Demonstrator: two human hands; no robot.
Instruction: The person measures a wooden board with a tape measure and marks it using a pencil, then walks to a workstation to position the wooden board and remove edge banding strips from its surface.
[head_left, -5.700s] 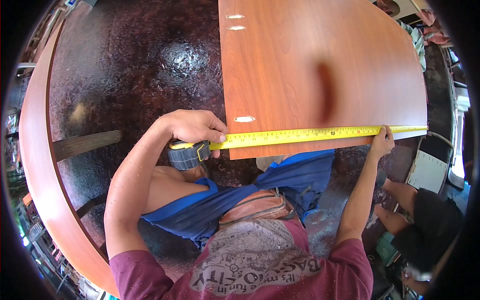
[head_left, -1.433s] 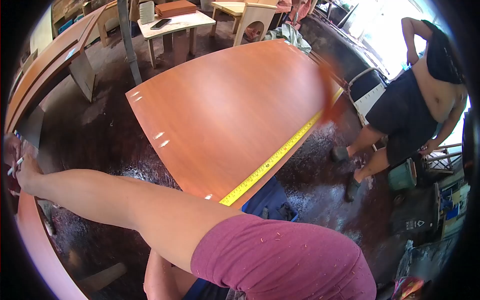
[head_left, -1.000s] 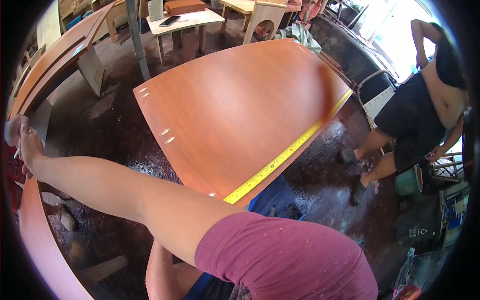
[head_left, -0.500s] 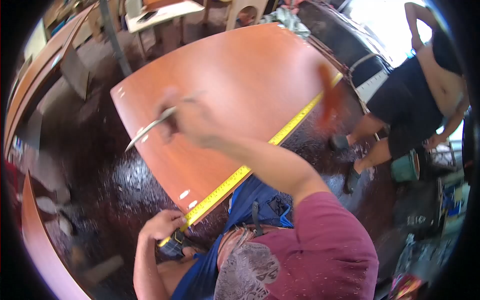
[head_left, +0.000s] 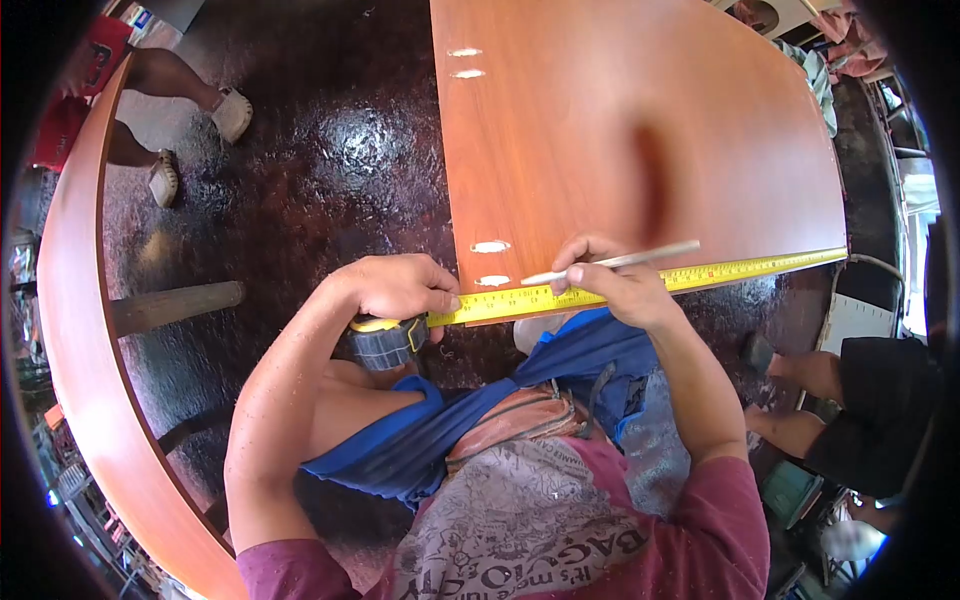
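A reddish-brown wooden panel (head_left: 580, 140) lies in front of me, with pale oblong slots near its left edge. The yellow blade of a tape measure (head_left: 730, 271) runs along the panel's near edge. My left hand (head_left: 400, 287) is closed at the left corner, thumb and fingers pinching the blade. Just below it hangs the dark tape case (head_left: 388, 343). My right hand (head_left: 625, 290) is closed round a pale pencil (head_left: 655, 253), whose left end points at the panel beside the blade, close to the lower slot. I cannot tell whether the tip touches.
A curved wooden panel (head_left: 85, 330) stands along the left, with a leg-like wooden piece (head_left: 180, 308) beside it. One person's shoes (head_left: 232, 115) show at upper left. Another person in black shorts (head_left: 880, 410) is at right, near a green bucket (head_left: 790, 492). The floor (head_left: 330, 190) looks dark and shiny.
My right hand has come down from over the panel to the blade, bringing the pencil near the left corner. My view has turned, and my left hand stays at the tape.
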